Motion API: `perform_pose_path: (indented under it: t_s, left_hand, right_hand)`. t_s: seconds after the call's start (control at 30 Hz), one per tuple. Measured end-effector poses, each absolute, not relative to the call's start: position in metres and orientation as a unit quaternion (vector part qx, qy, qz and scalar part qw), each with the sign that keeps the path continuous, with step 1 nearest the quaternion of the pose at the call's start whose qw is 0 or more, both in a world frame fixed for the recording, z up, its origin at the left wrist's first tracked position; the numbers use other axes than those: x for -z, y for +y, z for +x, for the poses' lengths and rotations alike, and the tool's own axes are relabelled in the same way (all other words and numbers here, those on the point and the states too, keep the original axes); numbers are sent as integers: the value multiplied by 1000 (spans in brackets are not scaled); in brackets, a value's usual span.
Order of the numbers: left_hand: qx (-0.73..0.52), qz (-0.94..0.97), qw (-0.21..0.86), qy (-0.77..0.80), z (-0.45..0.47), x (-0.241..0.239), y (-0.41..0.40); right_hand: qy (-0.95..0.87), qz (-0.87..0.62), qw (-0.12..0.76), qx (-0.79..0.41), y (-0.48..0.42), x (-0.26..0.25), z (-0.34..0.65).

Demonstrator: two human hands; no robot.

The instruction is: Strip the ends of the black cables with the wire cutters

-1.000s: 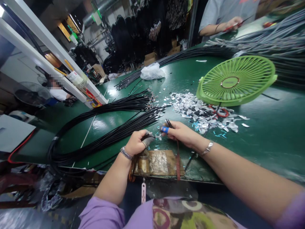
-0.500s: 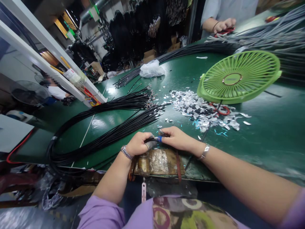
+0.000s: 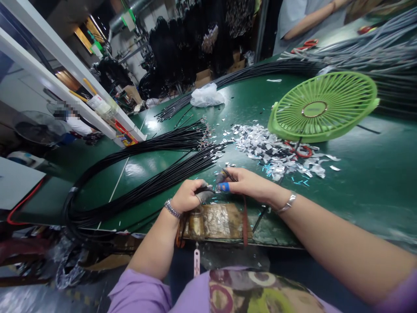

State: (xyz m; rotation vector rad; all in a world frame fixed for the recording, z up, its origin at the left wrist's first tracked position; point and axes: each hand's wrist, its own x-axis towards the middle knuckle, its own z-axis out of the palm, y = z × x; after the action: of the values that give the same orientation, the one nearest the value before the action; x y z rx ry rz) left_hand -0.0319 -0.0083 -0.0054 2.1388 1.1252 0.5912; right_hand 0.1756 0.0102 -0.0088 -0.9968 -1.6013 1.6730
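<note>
My left hand [image 3: 189,195] is closed in a pinch on the end of a thin black cable [image 3: 203,189], with a grey cover on one fingertip. My right hand [image 3: 249,183] is closed too, pinching the tip of that same cable between a grey-covered and a blue-covered fingertip. Both hands hover just above a brown taped pad [image 3: 215,221] at the near edge of the green table [image 3: 358,174]. A long bundle of black cables [image 3: 156,180] runs left from my hands and loops off the table edge.
A pile of silver and blue scraps [image 3: 276,153] lies beyond my right hand, with a red ring [image 3: 302,152] in it. A green fan [image 3: 321,106] leans behind. Grey cables [image 3: 374,50] and a white bag [image 3: 206,95] sit farther back. Another person's arm [image 3: 309,19] is at the top.
My right hand rose slightly from the pad and its fingertips drew a little apart from my left hand. The person at the back took a hand off the red scissors.
</note>
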Motion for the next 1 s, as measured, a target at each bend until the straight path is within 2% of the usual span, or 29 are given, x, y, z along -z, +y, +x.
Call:
perform_pose_path:
  t_s: [0.17, 0.33, 0.43, 0.57, 0.67, 0.8, 1.0]
  left_hand:
    - [-187, 842, 304, 405, -30, 7, -7]
    - [-192, 861, 280, 378, -30, 6, -9]
    - [-253, 869, 175, 387, -32, 6, -12]
    - [-308, 883, 5, 355, -31, 6, -15]
    - [-325, 883, -63, 332, -29, 5, -16]
    - [-332, 885, -74, 319, -26, 4, -17]
    - [-309, 896, -33, 316, -26, 6, -15]
  right_hand:
    - [-647, -360, 329, -587, 8, 20, 164]
    - [-641, -435, 399, -491, 14, 26, 163]
    - [-593, -426, 407, -550, 15, 20, 168]
    - [-569, -391, 355, -630, 12, 13, 173]
    - [-561, -376, 338, -655, 10, 11, 174]
    - [-565, -375, 355, -643, 9, 11, 174]
    - [-593, -364, 357, -623, 10, 15, 169]
